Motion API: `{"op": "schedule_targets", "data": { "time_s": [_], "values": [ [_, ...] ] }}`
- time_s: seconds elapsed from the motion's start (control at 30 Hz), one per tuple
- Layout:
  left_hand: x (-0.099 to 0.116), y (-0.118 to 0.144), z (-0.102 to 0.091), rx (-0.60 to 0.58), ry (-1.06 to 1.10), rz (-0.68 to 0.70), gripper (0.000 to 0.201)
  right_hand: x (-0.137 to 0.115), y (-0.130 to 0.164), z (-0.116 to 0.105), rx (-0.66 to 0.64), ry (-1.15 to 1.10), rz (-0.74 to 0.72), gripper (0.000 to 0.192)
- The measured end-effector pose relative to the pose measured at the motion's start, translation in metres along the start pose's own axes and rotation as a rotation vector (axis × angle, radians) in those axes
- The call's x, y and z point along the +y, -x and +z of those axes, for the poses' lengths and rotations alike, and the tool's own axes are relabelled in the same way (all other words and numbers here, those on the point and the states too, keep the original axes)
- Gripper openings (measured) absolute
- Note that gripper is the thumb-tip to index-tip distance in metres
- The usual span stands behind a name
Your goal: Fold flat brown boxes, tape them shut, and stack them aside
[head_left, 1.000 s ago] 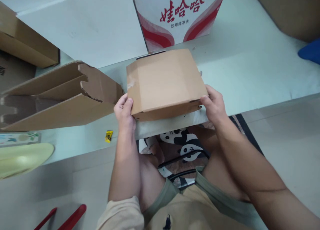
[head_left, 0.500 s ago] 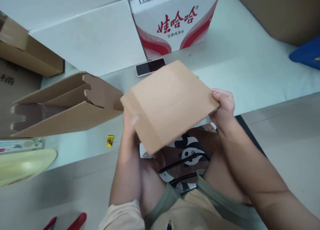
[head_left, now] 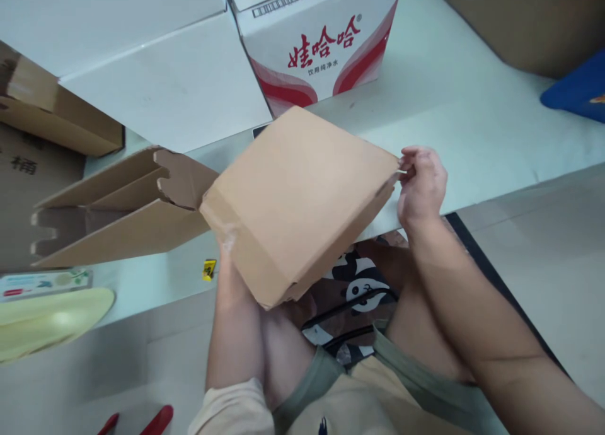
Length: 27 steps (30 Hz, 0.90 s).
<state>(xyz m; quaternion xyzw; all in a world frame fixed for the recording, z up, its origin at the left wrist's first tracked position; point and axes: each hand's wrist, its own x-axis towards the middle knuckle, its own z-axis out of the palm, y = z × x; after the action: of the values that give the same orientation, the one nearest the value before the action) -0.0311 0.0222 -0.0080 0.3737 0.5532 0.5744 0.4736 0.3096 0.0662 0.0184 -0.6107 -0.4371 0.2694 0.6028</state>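
Note:
A closed brown cardboard box (head_left: 297, 198) is lifted off the pale table (head_left: 472, 126) and tilted, its near left corner pointing down toward my lap. My right hand (head_left: 422, 184) pinches the box's far right corner. My left hand (head_left: 225, 258) is under the box's left side, mostly hidden behind it; only the wrist and a little of the hand show. Both hands carry the box above the table's front edge.
A white and red printed carton (head_left: 314, 41) stands behind the box. Flat folded cardboard blanks (head_left: 118, 208) lie to the left, with a small yellow item (head_left: 208, 269) near the table edge. A blue object (head_left: 576, 88) lies far right. A pale green thing (head_left: 47, 318) lies lower left.
The box has been lifted from the table edge and turned clockwise and tilted. My right hand shifted to its far right corner; my left hand went beneath it. The phone behind is now covered.

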Motion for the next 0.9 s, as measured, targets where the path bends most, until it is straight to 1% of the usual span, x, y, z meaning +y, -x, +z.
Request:
{"op": "schedule_targets", "data": {
  "time_s": [0.03,0.1,0.13,0.2,0.23,0.3,0.37,0.4,0.47,0.57,0.63,0.7,0.73,0.77,0.8,0.87,0.9],
  "values": [
    [0.001,0.001,0.003,0.072,0.041,-0.006,0.054,-0.001,0.0,0.0,-0.036,-0.014,0.022,0.049],
    [0.0,-0.004,0.01,0.156,0.08,0.041,0.051,-0.003,0.002,0.001,-0.145,-0.048,0.104,0.054],
    [0.0,-0.009,0.014,0.195,0.094,0.084,0.048,-0.005,0.004,0.001,-0.205,-0.069,0.158,0.058],
    [-0.002,-0.02,0.023,0.273,0.111,0.194,0.036,-0.009,0.007,0.002,-0.328,-0.13,0.267,0.064],
    [-0.003,-0.024,0.026,0.298,0.109,0.243,0.037,-0.011,0.008,0.003,-0.391,-0.166,0.315,0.067],
    [-0.004,-0.028,0.03,0.29,0.042,0.332,0.04,-0.014,0.011,0.004,-0.504,-0.223,0.374,0.072],
    [-0.003,-0.026,0.03,0.209,-0.1,0.406,0.038,-0.017,0.013,0.006,-0.565,-0.23,0.384,0.072],
    [-0.002,-0.024,0.028,0.152,-0.182,0.438,0.038,-0.018,0.013,0.006,-0.567,-0.216,0.39,0.068],
    [0.0,-0.021,0.023,0.044,-0.318,0.489,0.037,-0.016,0.011,0.007,-0.524,-0.187,0.446,0.057],
    [0.0,-0.021,0.013,-0.099,-0.467,0.505,0.031,-0.011,0.005,0.006,-0.402,-0.193,0.64,0.038],
    [-0.001,-0.023,0.007,-0.197,-0.551,0.459,0.033,-0.008,0.001,0.004,-0.34,-0.217,0.732,0.028],
    [0.0,-0.024,0.003,-0.3,-0.585,0.378,0.039,-0.007,-0.002,0.003,-0.287,-0.252,0.767,0.024],
    [0.002,-0.024,0.001,-0.337,-0.57,0.332,0.042,-0.008,-0.003,0.003,-0.254,-0.275,0.773,0.024],
    [0.004,-0.024,0.001,-0.351,-0.534,0.294,0.044,-0.009,-0.002,0.002,-0.216,-0.299,0.782,0.023],
    [0.006,-0.024,0.002,-0.337,-0.484,0.267,0.044,-0.011,-0.001,0.001,-0.177,-0.319,0.791,0.022],
    [0.009,-0.023,0.006,-0.237,-0.371,0.247,0.04,-0.016,0.003,-0.002,-0.136,-0.325,0.77,0.018],
    [0.01,-0.023,0.009,-0.163,-0.32,0.248,0.037,-0.019,0.006,-0.004,-0.137,-0.315,0.722,0.016]
  ]
}}
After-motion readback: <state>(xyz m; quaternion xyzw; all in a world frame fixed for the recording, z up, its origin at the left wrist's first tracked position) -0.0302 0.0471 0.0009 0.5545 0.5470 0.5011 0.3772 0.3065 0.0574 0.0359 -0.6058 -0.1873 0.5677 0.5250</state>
